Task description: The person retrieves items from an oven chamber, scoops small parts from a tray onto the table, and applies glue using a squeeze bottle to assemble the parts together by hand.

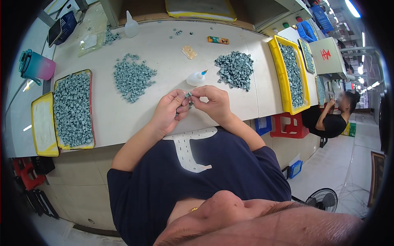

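Note:
Near the front of the white table, my left hand [167, 110] and my right hand [214, 103] meet fingertip to fingertip. Between their pinched fingers is a small grey-green piece [188, 95], too small to name its kind. More such pieces show under the curled fingers of my left hand. Just beyond my hands stands a white squeeze bottle [195, 79] with a thin blue-based tip. A loose pile of similar pieces [133, 76] lies to the left, and a darker pile [235, 69] to the right.
At left, a tray full of pieces [74, 110] overlaps a yellow-edged tray [44, 123]; a teal-pink tumbler [39, 66] stands behind. A yellow crate [307, 88] of pieces sits at right. Farther back are a clear bottle [131, 26] and an orange-green tube [218, 40]. Another person [334, 117] sits far right.

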The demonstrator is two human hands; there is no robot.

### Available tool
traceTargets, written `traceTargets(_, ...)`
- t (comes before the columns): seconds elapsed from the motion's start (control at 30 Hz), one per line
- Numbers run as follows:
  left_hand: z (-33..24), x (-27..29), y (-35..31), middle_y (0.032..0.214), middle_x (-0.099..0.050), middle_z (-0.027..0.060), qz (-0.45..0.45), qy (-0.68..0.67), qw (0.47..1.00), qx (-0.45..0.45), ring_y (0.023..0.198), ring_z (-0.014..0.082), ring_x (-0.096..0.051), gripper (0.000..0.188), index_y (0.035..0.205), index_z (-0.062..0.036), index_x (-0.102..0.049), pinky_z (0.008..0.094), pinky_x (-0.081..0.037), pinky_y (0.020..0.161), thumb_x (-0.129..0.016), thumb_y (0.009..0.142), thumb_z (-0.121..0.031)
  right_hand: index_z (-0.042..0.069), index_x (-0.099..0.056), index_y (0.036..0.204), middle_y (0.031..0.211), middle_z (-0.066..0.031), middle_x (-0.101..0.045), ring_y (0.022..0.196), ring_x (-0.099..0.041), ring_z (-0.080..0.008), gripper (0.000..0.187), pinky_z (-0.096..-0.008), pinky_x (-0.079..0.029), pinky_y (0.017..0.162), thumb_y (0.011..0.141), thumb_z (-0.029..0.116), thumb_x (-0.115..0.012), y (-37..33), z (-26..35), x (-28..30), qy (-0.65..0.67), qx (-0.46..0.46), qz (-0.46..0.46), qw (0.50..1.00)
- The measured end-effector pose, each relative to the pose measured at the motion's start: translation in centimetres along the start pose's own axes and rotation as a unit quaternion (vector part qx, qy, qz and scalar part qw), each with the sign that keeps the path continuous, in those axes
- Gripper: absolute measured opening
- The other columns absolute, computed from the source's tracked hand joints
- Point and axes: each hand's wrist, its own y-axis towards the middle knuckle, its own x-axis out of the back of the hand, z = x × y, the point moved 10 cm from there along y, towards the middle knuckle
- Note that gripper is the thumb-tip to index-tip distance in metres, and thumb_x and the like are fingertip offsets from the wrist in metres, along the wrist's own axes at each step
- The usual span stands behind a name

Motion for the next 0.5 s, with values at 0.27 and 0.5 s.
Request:
traceTargets(0.27, -0.6, 0.4, -0.1, 0.08, -0.047, -0.0002, -0.026, 0.021, 0.999, -0.033, 0.06, 0.0042, -0.036, 0.013, 0.094, -0.0072, -0.05, 0.0181, -0.027, 0.047, -0.05, 0.1, -0.018, -0.001, -0.067, 0.086, 0.087, -0.0116, -0.067, 0.074, -0.066, -0.021, 0.019, -0.0289, -0.055, 0.063, 0.07, -0.004, -0.076, -0.1, 3.2, -0.3, -0.086, 0.133, 0.001, 0.987)
traceTargets(0.5, -0.7, 0.6, -0.1, 0.081, -0.05, 0.0008, -0.011, 0.022, 0.999, -0.045, 0.059, 0.0052, -0.037, 0.014, 0.093, -0.0042, -0.051, 0.0195, -0.028, 0.046, -0.051, 0.099, -0.017, -0.001, -0.067, 0.089, 0.091, -0.0117, -0.066, 0.078, -0.065, -0.0257, 0.022, -0.0312, -0.054, 0.064, 0.069, -0.003, -0.075, -0.3, 4.4, -0.9, -0.132, 0.213, 0.029, 0.968)
